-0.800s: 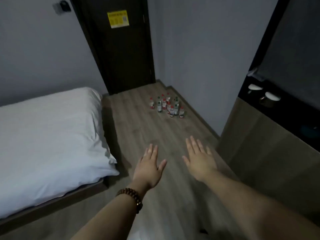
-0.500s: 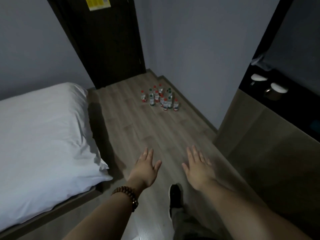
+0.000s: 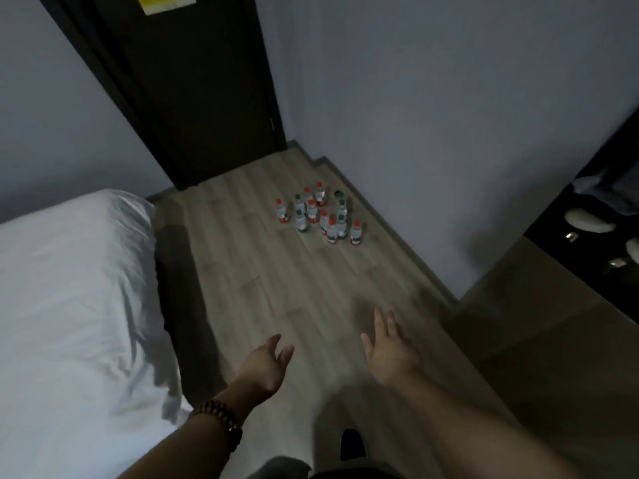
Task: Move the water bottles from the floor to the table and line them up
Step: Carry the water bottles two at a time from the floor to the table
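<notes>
Evidently the approach step: my left hand [image 3: 266, 366] and right hand [image 3: 390, 354] spread empty; I must near the clear plastic water bottles [image 3: 318, 216] at twelve o'clock.

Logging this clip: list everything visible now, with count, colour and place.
water bottles: about a dozen, red or green caps, clustered upright on the floor by the right wall
door: one, dark, far end
notice: one, yellow, top of door
bed: one, white, left
floor: one, pale wood, centre
cabinet: one, wood with dark top, right
shoe: one, dark, bottom edge
bracelet: one, brown beads, left wrist
left hand: one, open, empty, above floor
right hand: one, open, empty, above floor
</notes>
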### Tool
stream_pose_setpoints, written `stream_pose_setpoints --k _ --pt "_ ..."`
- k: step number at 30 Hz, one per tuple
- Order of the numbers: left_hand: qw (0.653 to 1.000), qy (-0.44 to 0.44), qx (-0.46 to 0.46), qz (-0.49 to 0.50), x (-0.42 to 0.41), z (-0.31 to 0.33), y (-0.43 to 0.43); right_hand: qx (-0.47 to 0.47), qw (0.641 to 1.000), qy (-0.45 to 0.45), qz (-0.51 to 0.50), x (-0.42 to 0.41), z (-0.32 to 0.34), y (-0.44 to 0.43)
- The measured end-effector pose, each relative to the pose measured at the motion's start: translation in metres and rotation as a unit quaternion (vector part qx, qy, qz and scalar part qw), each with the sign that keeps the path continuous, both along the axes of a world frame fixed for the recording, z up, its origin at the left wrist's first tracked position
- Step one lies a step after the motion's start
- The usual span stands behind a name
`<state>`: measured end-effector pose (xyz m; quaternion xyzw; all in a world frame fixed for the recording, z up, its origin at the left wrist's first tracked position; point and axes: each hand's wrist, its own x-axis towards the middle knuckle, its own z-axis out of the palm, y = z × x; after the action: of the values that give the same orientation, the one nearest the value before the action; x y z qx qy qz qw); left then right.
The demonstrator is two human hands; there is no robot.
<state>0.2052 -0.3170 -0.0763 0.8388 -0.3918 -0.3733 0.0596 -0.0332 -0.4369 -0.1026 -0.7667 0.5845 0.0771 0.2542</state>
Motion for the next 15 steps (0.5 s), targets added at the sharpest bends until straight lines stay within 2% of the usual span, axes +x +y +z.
stream_pose_setpoints --k 7,15 --pt "0.999 0.049 0.003 0.012 0.07 -0.021 -0.107 0.014 0.999 -0.049 -0.009 0.054 0.0 -0.104" --pt "0.995 0.08 -0.031 -0.058 0.153 -0.037 -0.274 0.036 0.994 -0.074 -0.069 0.132 0.01 -0.23"
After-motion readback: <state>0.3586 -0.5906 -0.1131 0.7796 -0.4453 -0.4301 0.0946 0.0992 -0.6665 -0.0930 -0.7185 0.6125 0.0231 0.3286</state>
